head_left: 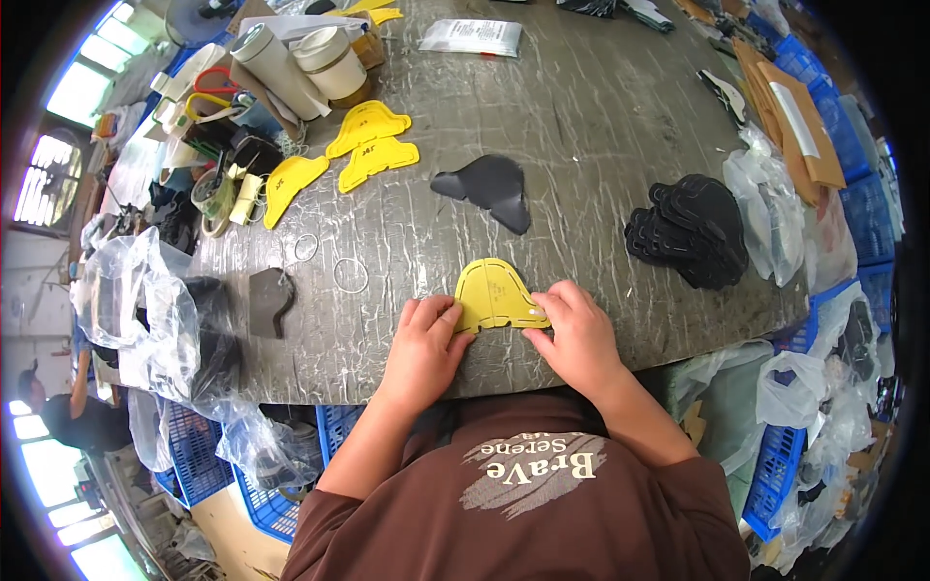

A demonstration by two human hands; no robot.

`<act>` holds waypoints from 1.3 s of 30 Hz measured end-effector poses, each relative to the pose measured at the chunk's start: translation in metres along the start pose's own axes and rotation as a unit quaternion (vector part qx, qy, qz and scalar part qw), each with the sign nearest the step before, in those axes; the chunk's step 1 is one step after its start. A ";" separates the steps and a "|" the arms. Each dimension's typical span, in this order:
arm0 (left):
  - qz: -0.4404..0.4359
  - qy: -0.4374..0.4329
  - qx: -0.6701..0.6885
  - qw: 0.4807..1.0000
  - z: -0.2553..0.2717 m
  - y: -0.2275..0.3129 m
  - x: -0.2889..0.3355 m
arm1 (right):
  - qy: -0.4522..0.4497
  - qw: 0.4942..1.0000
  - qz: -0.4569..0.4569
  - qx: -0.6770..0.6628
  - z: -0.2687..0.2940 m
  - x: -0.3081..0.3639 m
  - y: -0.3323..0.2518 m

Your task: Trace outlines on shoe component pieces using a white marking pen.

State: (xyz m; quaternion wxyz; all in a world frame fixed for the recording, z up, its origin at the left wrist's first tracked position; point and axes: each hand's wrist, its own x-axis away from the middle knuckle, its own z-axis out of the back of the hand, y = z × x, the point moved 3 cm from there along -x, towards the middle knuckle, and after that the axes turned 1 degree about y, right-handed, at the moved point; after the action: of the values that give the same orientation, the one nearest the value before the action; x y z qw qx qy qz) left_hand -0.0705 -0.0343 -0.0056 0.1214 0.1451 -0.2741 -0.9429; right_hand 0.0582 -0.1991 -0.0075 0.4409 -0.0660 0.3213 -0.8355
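Near the table's front edge, a yellow curved template (pixel 491 290) with slotted edges lies between my hands. My left hand (pixel 423 351) pinches its lower left corner. At its right corner, the thumb and fingers of my right hand (pixel 581 336) close on the edge. Whether another piece lies beneath the template I cannot tell. Just beyond it rests a loose black curved piece (pixel 492 189). Farther right is a fanned pile of similar black pieces (pixel 690 232). A dark, wavy-edged piece (pixel 269 302) lies left of my left hand.
More yellow templates (pixel 378 160) lie at the far left, near a white-lidded jar (pixel 329 63) and scissors (pixel 208 97). Thin rings (pixel 351 275) lie on the grey table (pixel 601 126). Clear plastic bags (pixel 145 310) crowd the left; blue crates (pixel 199 450) stand below the edge.
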 end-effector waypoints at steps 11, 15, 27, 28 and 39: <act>-0.001 0.006 -0.005 1.000 -0.007 0.004 -0.002 | -0.003 1.000 -0.006 -0.019 0.001 -0.001 0.004; -0.001 0.012 -0.006 1.000 -0.008 0.004 -0.001 | 0.000 1.000 -0.004 -0.027 0.002 -0.002 0.005; -0.021 -0.037 -0.089 0.995 -0.013 0.016 -0.002 | 0.007 1.000 -0.005 -0.028 0.000 0.000 0.006; -0.025 -0.064 -0.092 0.993 -0.016 0.017 -0.002 | 0.007 0.999 -0.006 -0.031 0.000 0.000 0.006; -0.101 -0.194 -0.242 0.945 -0.031 0.057 -0.003 | 0.003 1.000 -0.007 -0.026 0.001 -0.002 0.008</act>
State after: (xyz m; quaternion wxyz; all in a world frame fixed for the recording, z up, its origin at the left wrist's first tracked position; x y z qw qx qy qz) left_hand -0.0490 -0.0949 0.0012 0.0019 -0.0474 -0.0403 -0.9981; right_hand 0.0646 -0.2013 -0.0111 0.4322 -0.0776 0.3438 -0.8300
